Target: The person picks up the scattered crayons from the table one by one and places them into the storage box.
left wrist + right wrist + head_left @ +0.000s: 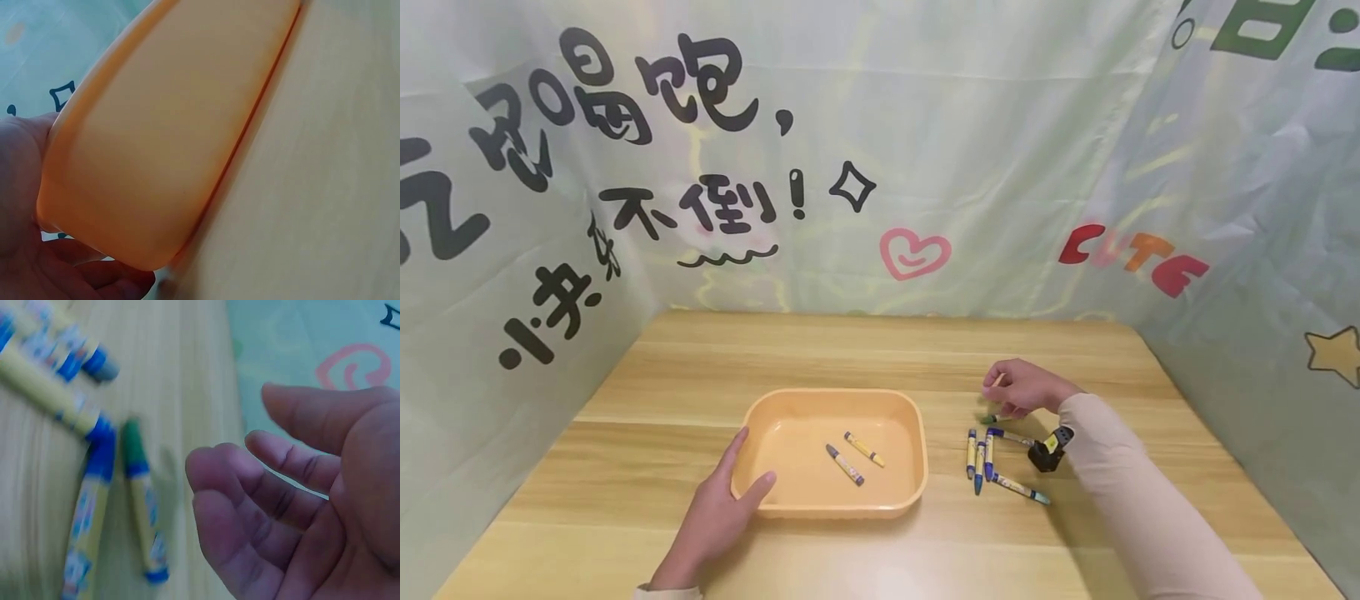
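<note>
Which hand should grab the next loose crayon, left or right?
Right, most likely. The right hand hovers by the green crayon and the other loose crayons. The left hand grips the orange tray at its near corner, well away from them.

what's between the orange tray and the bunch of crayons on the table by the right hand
Only bare wooden table lies between the orange tray and the crayons near the right hand. The head view shows this.
</note>
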Motion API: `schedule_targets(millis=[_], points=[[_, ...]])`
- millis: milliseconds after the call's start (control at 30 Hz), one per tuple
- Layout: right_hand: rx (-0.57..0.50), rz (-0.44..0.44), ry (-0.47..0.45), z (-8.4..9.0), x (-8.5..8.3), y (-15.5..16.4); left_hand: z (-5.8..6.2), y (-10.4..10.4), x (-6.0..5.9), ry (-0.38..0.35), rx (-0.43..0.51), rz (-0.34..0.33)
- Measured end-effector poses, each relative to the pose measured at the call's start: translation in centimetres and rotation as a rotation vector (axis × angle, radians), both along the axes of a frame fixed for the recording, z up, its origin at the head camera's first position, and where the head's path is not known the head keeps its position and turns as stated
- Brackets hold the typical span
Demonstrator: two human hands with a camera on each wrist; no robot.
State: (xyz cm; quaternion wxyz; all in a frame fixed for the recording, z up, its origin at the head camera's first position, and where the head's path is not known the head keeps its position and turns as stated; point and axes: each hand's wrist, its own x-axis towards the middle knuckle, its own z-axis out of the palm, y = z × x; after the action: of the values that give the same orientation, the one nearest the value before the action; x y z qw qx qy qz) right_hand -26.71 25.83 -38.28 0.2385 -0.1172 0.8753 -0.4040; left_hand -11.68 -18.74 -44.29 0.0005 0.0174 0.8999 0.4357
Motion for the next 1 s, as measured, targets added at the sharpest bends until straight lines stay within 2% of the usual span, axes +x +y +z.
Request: schedule_targets(millis=[300, 533, 733, 1000], points=[[0.08, 0.028, 0.012, -1.3, 0.4, 2.1, -0.1, 0.1, 0.2, -0.01, 0.019, 0.001], [0.127, 0.035, 0.041, -2.5, 0.5, 2.7, -0.1, 0.2, 0.2, -0.023, -0.001, 0.005], [0.187, 0.058, 0.105, -2.8, 0.5, 2.9, 0.0, 0.1, 0.1, -0.032, -0.009, -0.003], [0.273, 0.061, 0.166, -2.7, 0.3, 3.0, -0.1, -0.2, 0.0, -0.034, 0.048, -0.023]])
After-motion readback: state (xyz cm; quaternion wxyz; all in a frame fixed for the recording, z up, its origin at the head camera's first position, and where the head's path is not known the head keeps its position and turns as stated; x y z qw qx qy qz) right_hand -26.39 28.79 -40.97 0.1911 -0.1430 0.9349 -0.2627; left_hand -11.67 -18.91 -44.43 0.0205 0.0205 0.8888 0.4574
